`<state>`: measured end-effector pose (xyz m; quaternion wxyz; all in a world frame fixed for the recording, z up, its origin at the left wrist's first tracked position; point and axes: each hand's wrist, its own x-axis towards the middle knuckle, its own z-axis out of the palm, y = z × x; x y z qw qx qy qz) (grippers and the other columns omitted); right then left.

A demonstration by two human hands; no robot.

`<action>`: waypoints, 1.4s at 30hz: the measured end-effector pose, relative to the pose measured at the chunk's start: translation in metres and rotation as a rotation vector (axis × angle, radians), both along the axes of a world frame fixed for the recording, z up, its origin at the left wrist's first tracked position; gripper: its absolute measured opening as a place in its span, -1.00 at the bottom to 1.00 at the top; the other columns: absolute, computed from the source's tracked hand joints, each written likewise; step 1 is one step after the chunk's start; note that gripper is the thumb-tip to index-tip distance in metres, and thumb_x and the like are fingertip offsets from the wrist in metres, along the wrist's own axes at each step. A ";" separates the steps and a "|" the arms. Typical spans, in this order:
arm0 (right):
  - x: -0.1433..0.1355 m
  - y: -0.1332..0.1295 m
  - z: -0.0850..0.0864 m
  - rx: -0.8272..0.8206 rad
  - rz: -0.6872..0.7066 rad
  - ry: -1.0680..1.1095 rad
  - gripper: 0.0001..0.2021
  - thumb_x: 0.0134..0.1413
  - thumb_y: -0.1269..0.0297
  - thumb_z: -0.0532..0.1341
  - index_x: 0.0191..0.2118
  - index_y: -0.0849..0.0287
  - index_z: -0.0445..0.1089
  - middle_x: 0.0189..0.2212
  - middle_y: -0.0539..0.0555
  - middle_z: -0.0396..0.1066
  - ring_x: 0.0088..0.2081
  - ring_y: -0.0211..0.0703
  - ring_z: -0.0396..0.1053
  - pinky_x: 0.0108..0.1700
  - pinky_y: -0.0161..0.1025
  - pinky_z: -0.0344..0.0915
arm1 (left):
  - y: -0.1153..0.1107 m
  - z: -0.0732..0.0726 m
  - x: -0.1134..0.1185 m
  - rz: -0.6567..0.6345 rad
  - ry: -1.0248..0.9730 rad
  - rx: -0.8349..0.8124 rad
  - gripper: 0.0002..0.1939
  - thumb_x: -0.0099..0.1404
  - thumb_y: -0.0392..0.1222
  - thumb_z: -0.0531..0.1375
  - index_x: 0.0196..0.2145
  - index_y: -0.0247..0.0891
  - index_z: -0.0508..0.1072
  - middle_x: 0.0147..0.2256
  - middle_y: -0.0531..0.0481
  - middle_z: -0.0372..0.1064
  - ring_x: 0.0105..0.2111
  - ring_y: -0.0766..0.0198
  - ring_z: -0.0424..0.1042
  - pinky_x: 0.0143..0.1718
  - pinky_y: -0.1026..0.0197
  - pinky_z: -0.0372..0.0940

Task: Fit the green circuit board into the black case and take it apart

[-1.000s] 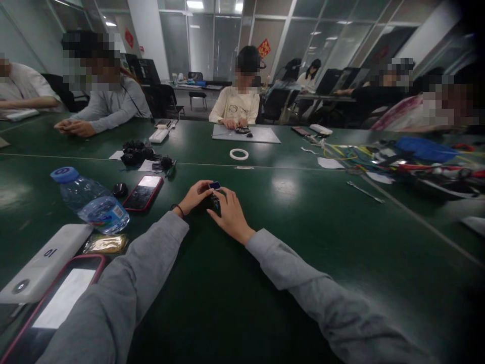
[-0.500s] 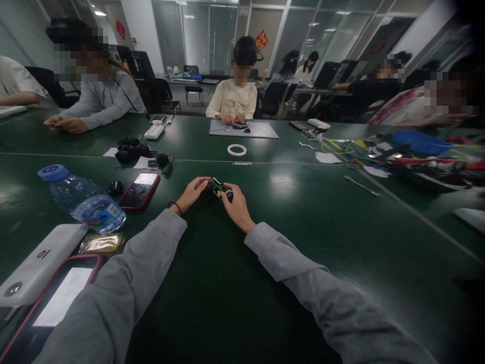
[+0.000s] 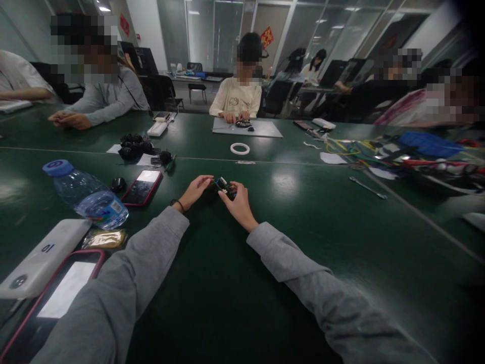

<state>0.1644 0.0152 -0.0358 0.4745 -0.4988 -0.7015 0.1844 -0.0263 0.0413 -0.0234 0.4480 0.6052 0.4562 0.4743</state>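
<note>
A small dark circuit board (image 3: 224, 185) with light and blue parts is held just above the green table, between my two hands. My right hand (image 3: 239, 203) grips its right side, thumb in front and fingers behind. At the left edge of the board, my left hand (image 3: 195, 192) has its thumb and fingertips close together in a pinch. The finer parts of the board are too small to make out, and its right end is hidden by my right hand.
Left of me are a water bottle (image 3: 91, 197), phones (image 3: 143, 188), a white power bank (image 3: 45, 258) and a gold packet (image 3: 104, 238). Ahead lies a white ring (image 3: 240, 149); rightward, a wrench (image 3: 367, 187) and tangled cables (image 3: 409, 156). A co-worker (image 3: 238, 96) sits opposite.
The board has turned slightly in my hands, and its pale parts face me more. My left fingertips have shifted a little outward on its edge. The whole view has shifted slightly.
</note>
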 end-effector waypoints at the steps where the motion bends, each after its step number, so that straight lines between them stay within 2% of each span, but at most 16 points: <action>1: 0.000 -0.001 0.001 0.026 0.000 -0.016 -0.52 0.02 0.07 0.24 0.00 0.23 0.23 -0.17 0.21 0.30 -0.12 0.02 0.25 -0.07 -0.02 0.28 | 0.000 0.000 0.000 -0.002 -0.001 -0.001 -0.62 0.28 -0.02 0.09 -0.03 -0.27 0.36 -0.02 -0.14 0.37 -0.04 0.17 0.36 0.05 0.03 0.23; 4: 0.001 0.000 0.001 0.035 0.005 0.014 -0.58 0.04 0.14 0.21 -0.01 0.22 0.23 -0.18 0.18 0.28 -0.15 -0.02 0.27 -0.08 -0.05 0.29 | 0.001 -0.001 0.000 -0.005 -0.002 0.003 -0.62 0.28 -0.03 0.09 -0.03 -0.28 0.36 -0.03 -0.14 0.37 -0.05 0.18 0.36 0.04 0.03 0.23; 10: 0.005 0.008 -0.004 -0.062 -0.050 0.228 -0.63 0.08 0.08 0.18 -0.06 0.21 0.25 -0.19 0.16 0.29 -0.17 -0.09 0.30 -0.09 -0.12 0.31 | 0.001 -0.002 -0.001 -0.024 -0.001 0.004 -0.60 0.29 -0.01 0.07 0.00 -0.27 0.34 -0.03 -0.15 0.36 -0.08 0.19 0.38 0.01 0.04 0.25; 13: 0.005 0.007 -0.003 -0.105 -0.037 0.253 -0.65 0.14 0.08 0.12 -0.05 0.20 0.24 -0.22 0.16 0.32 -0.19 -0.10 0.32 -0.12 -0.14 0.31 | 0.000 -0.002 -0.002 -0.020 0.006 -0.005 -0.60 0.30 0.00 0.06 0.00 -0.26 0.34 -0.02 -0.15 0.36 -0.08 0.19 0.38 0.00 0.05 0.25; 19: 0.015 0.014 0.002 -0.009 -0.092 0.041 -0.70 0.18 0.13 0.06 -0.08 0.21 0.29 -0.24 0.16 0.34 -0.17 -0.05 0.27 -0.10 -0.10 0.24 | 0.002 -0.003 -0.002 -0.021 0.026 0.003 -0.59 0.31 0.01 0.04 0.01 -0.27 0.33 -0.03 -0.15 0.36 -0.10 0.23 0.38 -0.01 0.07 0.25; 24: 0.028 0.030 -0.004 -0.028 -0.127 0.027 -0.74 0.20 0.21 -0.01 -0.14 0.20 0.32 -0.25 0.13 0.36 -0.18 -0.07 0.26 -0.09 -0.10 0.22 | 0.002 -0.003 -0.002 -0.014 0.019 -0.007 -0.59 0.31 0.00 0.05 0.00 -0.29 0.32 -0.03 -0.17 0.35 -0.12 0.25 0.38 -0.02 0.09 0.25; 27: 0.030 0.034 -0.005 -0.063 -0.155 0.034 -0.70 0.21 0.13 0.00 -0.10 0.21 0.31 -0.24 0.15 0.36 -0.17 -0.05 0.27 -0.10 -0.10 0.24 | 0.001 -0.003 -0.002 -0.014 0.017 -0.009 -0.59 0.31 0.01 0.04 0.01 -0.28 0.32 -0.03 -0.17 0.35 -0.11 0.25 0.38 -0.02 0.09 0.25; 30: 0.026 0.034 -0.001 -0.011 -0.201 -0.050 -0.53 0.13 -0.01 0.12 0.02 0.25 0.24 -0.16 0.21 0.32 -0.10 0.01 0.26 -0.06 -0.06 0.25 | 0.001 -0.003 -0.002 -0.016 0.021 -0.006 -0.59 0.31 0.01 0.03 0.01 -0.28 0.32 -0.03 -0.17 0.35 -0.11 0.24 0.37 -0.01 0.08 0.24; 33: 0.021 0.033 0.003 0.012 -0.121 -0.215 -0.40 0.01 0.05 0.25 0.12 0.24 0.16 -0.05 0.24 0.28 -0.03 0.06 0.25 -0.02 -0.02 0.26 | 0.001 -0.003 -0.002 -0.025 0.014 -0.003 -0.59 0.31 0.01 0.04 0.01 -0.28 0.32 -0.03 -0.17 0.36 -0.11 0.24 0.37 -0.01 0.08 0.24; 36: 0.022 0.030 0.006 -0.011 -0.012 -0.319 -0.42 0.01 0.23 0.25 0.16 0.16 0.14 0.01 0.19 0.27 0.02 0.05 0.25 0.03 0.01 0.26 | 0.001 -0.004 -0.003 -0.030 0.002 -0.003 -0.58 0.30 0.01 0.05 0.01 -0.29 0.32 -0.03 -0.18 0.35 -0.12 0.25 0.37 -0.03 0.08 0.25; 39: 0.047 0.021 0.007 -0.022 0.057 -0.313 -0.45 0.02 0.25 0.24 0.16 0.12 0.17 0.02 0.15 0.29 0.02 0.02 0.28 0.05 0.01 0.26 | 0.001 -0.004 -0.004 -0.035 0.000 -0.004 -0.58 0.30 0.01 0.04 0.00 -0.29 0.32 -0.03 -0.18 0.35 -0.13 0.25 0.37 -0.03 0.08 0.25; 42: 0.112 0.003 0.009 -0.034 0.023 -0.290 -0.46 0.02 0.21 0.26 0.14 0.12 0.21 -0.03 0.15 0.35 -0.05 0.02 0.36 0.01 -0.01 0.30 | 0.000 -0.003 -0.004 -0.036 -0.006 -0.006 -0.59 0.31 0.00 0.04 0.00 -0.30 0.32 -0.04 -0.19 0.35 -0.13 0.24 0.37 -0.04 0.08 0.25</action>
